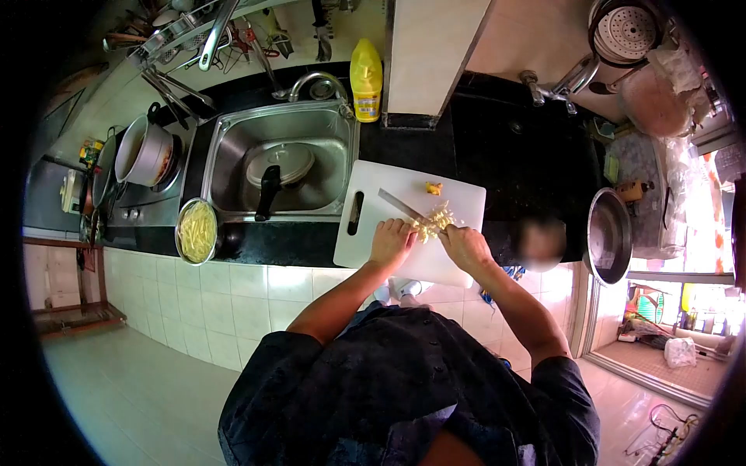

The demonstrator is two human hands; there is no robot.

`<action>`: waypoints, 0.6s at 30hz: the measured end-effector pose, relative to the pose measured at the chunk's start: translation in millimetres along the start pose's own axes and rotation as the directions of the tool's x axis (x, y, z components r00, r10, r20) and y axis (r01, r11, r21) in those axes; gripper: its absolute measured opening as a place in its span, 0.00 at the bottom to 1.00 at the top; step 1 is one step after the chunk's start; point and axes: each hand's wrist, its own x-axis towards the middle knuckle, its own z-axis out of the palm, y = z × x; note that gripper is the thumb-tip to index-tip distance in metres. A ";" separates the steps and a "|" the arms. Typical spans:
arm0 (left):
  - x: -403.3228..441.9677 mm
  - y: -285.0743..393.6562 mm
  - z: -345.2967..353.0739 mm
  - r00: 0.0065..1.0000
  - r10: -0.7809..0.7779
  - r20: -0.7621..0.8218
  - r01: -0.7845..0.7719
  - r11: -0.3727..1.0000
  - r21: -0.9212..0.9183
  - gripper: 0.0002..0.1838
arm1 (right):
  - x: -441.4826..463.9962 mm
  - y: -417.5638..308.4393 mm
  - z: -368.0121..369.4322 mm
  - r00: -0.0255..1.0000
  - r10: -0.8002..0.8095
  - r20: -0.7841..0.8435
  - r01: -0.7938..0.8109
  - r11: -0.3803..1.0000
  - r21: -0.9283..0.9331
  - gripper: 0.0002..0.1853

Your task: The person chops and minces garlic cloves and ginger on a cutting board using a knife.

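Note:
A white cutting board [365, 233] lies on the black counter. My right hand [466, 247] is closed around the handle end of a knife [400, 203], whose blade points up and left across the board. Pale yellow chopped pieces [441, 213] are heaped beside and under the knife. My left hand [392, 241] rests on the board at the left of the heap, fingers bent and pressed together; what they hold, if anything, is hidden. A small yellow-brown chunk [434, 188] sits near the board's top edge.
A bowl of pale yellow strips [197, 231] stands left of the sink [233, 155], which holds a lidded pan [280, 163]. Behind is a yellow bottle [366, 81]. A pot [144, 151] is at far left, a metal basin [608, 235] at right, beyond a blurred patch.

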 end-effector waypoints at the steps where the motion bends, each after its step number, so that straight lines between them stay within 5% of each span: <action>1: -2.8 0.4 -2.1 1.000 0.000 0.002 0.000 1.000 -0.010 0.06 | 0.8 -0.5 4.5 1.000 0.009 0.020 -0.009 1.000 -0.009 0.21; 10: -9.4 23.2 -9.2 0.997 0.040 0.072 -0.040 0.999 -0.014 0.11 | 6.1 -3.9 10.6 0.999 0.006 0.054 -0.006 1.000 -0.006 0.21; 18: 7.2 9.3 15.3 0.999 -0.014 -0.042 0.014 1.000 0.006 0.08 | 8.5 6.6 1.0 0.999 0.037 -0.039 -0.037 0.999 0.018 0.21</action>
